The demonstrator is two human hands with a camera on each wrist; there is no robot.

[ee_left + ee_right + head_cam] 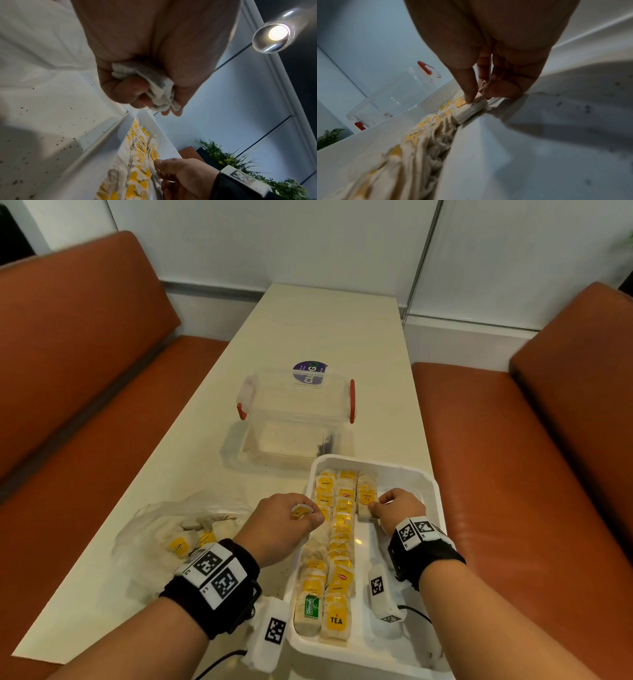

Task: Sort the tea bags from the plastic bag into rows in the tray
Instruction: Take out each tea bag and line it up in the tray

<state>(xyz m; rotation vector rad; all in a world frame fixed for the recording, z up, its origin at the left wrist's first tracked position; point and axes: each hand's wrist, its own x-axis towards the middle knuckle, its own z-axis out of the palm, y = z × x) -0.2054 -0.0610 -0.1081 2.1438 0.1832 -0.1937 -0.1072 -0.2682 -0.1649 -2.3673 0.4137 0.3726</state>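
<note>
Left hand [281, 525] fist clamped on crumpled white tea bags [158, 88], at 9 o'clock of white plastic tray [433, 491]. Right hand [399, 506] fingertips pinch short row's nearest bag [471, 108] inside tray.

Cream table [329, 337] running from near to far between two orange-brown padded benches, one at left [85, 364] and one at right [513, 440]. Clear plastic box [294, 412] with red side clips stands mid-table; a round purple sticker [309, 371] shows just beyond it. Pale panelled wall [274, 237] at the far end. Left wrist view: glass lamp [278, 32], lit, and green plant [223, 155] with small yellow flowers
</note>
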